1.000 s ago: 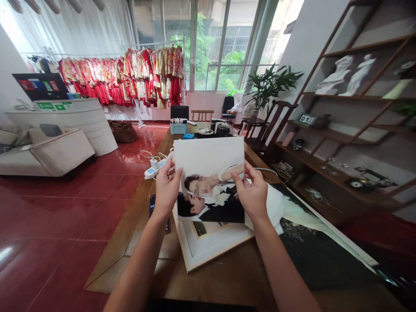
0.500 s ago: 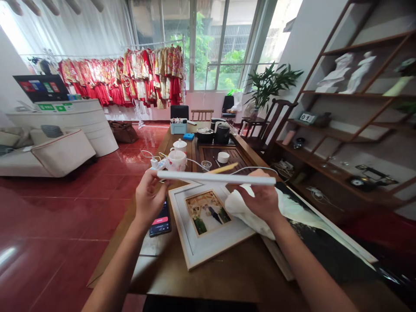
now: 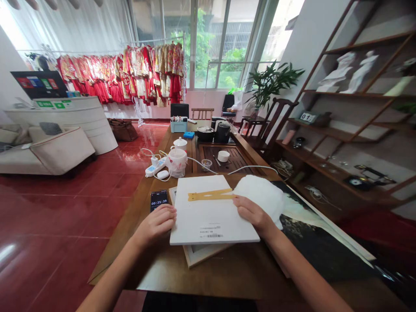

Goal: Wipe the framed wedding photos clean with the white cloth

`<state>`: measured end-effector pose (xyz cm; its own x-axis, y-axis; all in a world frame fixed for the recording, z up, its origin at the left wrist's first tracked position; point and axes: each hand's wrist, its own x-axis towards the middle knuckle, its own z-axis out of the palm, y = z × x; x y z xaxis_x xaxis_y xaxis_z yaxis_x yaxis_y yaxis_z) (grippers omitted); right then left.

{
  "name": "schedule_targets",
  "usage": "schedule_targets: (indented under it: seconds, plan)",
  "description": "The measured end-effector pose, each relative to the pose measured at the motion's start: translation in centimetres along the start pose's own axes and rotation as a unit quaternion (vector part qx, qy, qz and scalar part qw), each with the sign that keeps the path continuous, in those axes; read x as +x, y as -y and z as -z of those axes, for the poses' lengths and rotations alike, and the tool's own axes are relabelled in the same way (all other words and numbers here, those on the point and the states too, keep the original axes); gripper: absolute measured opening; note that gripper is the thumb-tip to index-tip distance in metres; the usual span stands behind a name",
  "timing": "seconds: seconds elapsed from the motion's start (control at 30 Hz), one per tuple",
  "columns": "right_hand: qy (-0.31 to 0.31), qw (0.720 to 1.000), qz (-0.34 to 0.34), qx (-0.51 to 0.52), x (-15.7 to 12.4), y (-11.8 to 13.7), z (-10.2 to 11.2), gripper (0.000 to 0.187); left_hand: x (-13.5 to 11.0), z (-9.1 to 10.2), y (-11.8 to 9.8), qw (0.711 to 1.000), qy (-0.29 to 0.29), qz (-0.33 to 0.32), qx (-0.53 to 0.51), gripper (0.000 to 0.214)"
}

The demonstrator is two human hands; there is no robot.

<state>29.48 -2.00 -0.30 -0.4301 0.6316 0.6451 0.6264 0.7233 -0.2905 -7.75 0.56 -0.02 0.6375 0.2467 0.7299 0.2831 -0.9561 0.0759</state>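
Observation:
A flat white board (image 3: 201,216), with small printed text and a barcode near its close edge, is tilted toward me above the framed picture. A flat yellow strip (image 3: 201,196), forked toward the right, lies across the board. My left hand (image 3: 159,223) has its fingers closed on the board's left edge. At the right edge my right hand (image 3: 253,214) grips the board, its fingertips by the strip's forked end. Beneath, a corner of the light wooden frame (image 3: 195,256) shows; its picture is covered. A phone (image 3: 159,199) showing a timer lies behind my left hand.
White fluffy material (image 3: 260,193) and a large dark picture panel (image 3: 318,238) lie on the right. Behind the board stand a lidded cup (image 3: 180,144), a wrapped mug (image 3: 177,162), a power strip (image 3: 156,167) and a tea tray (image 3: 238,161) with a white bowl.
The board, seen edge-on before, has turned so its printed face shows and has come lower, over the framed picture. Both hands have moved down with it, still holding its sides.

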Motion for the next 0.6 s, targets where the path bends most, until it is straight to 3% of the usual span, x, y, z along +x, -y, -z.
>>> schedule_targets:
  seconds: [0.17, 0.4, 0.6]
  plan:
    - [0.021, 0.983, 0.149, -0.106, 0.4, 0.3, -0.6, 0.02, -0.5, -0.2, -0.2, 0.999, 0.046, -0.007, 0.003, 0.021]
    - [0.1, 0.955, 0.214, -0.181, 1.1, 1.3, -0.7, 0.027, -1.1, -0.6, 0.1, 0.996, 0.077, -0.023, 0.031, 0.025]
    - [0.14, 0.935, 0.243, -0.218, 1.1, 1.2, -1.1, 0.024, -0.5, -0.2, -0.4, 0.98, 0.149, -0.079, 0.103, 0.029]
